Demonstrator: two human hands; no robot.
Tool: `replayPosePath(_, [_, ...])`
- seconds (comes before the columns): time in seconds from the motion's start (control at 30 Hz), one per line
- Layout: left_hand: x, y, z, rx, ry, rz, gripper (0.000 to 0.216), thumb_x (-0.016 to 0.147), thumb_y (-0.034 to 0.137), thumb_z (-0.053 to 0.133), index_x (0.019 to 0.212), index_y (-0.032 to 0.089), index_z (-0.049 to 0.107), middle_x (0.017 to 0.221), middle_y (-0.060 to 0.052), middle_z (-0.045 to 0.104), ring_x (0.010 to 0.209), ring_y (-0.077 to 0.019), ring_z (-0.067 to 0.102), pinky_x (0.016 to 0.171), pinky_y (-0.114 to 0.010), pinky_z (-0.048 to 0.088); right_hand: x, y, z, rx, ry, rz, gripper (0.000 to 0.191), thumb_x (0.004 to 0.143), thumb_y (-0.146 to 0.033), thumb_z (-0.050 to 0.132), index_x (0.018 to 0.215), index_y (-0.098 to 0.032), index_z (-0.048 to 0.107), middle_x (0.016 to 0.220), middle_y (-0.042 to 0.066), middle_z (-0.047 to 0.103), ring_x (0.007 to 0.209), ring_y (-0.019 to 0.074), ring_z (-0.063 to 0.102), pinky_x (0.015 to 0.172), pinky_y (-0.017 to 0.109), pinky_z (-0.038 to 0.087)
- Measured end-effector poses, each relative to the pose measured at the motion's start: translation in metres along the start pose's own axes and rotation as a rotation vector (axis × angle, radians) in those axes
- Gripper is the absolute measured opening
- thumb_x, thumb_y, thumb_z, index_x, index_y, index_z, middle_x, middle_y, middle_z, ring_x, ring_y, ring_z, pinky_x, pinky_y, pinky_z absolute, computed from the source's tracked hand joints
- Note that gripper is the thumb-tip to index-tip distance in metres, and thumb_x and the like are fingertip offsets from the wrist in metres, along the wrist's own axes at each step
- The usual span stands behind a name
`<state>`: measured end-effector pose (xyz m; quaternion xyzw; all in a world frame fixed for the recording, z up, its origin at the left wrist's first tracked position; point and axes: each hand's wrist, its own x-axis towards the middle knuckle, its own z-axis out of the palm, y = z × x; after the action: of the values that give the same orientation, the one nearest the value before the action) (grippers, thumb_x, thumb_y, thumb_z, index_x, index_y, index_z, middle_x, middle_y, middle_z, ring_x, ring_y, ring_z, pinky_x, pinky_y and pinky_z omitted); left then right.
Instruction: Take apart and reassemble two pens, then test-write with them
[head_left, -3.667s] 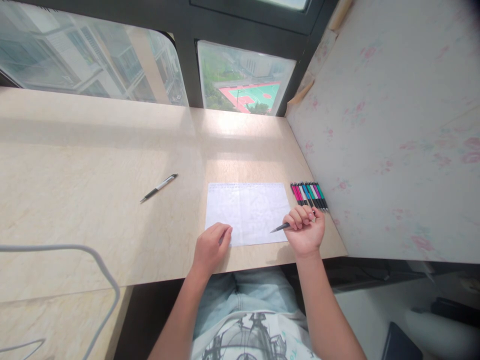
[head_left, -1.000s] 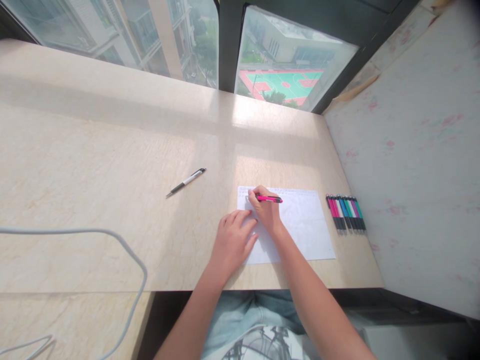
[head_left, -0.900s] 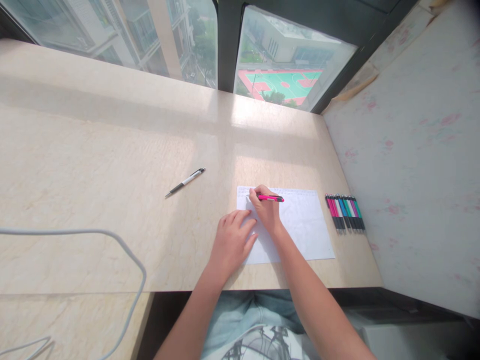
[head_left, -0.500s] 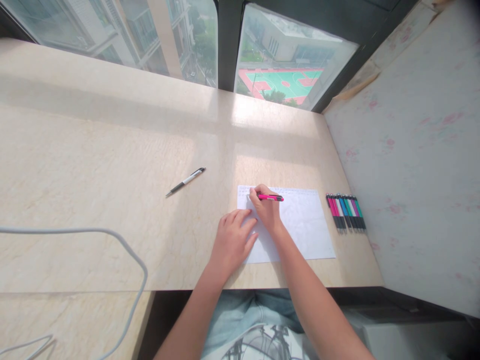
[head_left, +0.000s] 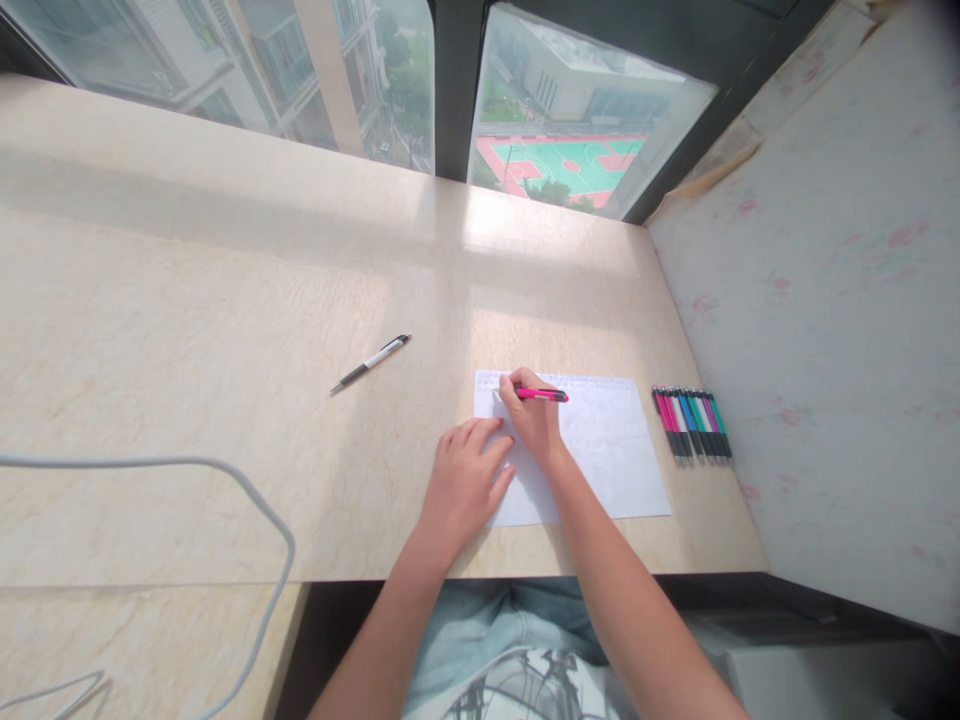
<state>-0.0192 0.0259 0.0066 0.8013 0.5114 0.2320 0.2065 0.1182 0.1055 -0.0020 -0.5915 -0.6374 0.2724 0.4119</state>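
A white sheet of paper (head_left: 611, 455) lies on the stone-look desktop, with rows of small writing along its top edge. My right hand (head_left: 534, 415) is closed around a pink pen (head_left: 544, 395), its tip down by the upper left part of the sheet. The tip itself is too small to make out, and the hand hides part of the writing. Flat across the sheet's left edge rests my left hand (head_left: 466, 470), fingers spread, holding nothing.
A white and black pen (head_left: 371, 364) lies left of the paper. Several coloured pens (head_left: 691, 425) sit side by side at the right, near the papered wall (head_left: 825, 350). A grey cable (head_left: 255, 497) curves over the left side. Windows (head_left: 562, 120) stand behind the desktop.
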Motion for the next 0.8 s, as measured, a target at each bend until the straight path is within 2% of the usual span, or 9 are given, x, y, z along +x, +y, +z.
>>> replayPosePath(0.3, [0.0001, 0.0002, -0.0002, -0.005, 0.002, 0.000, 0.028, 0.089, 0.026, 0.057, 0.116, 0.025, 0.062, 0.133, -0.010, 0.057, 0.123, -0.0297, 0.047, 0.101, -0.050, 0.038, -0.0011, 0.0018, 0.0019, -0.042, -0.006, 0.008, 0.031, 0.094, -0.038, 0.045, 0.069, -0.021, 0.051, 0.061, -0.003, 0.053, 0.057, 0.0121, 0.046, 0.058, 0.027, 0.035])
replayPosePath(0.8, [-0.0005, -0.0001, 0.0004, -0.001, 0.008, 0.010, 0.028, 0.088, 0.025, 0.057, 0.115, 0.025, 0.062, 0.133, -0.010, 0.057, 0.123, -0.0301, 0.048, 0.101, -0.050, 0.038, -0.0016, 0.0009, 0.0010, -0.029, 0.003, -0.004, 0.029, 0.091, -0.034, 0.047, 0.066, -0.022, 0.043, 0.057, -0.006, 0.044, 0.053, 0.0110, 0.040, 0.055, 0.026, 0.032])
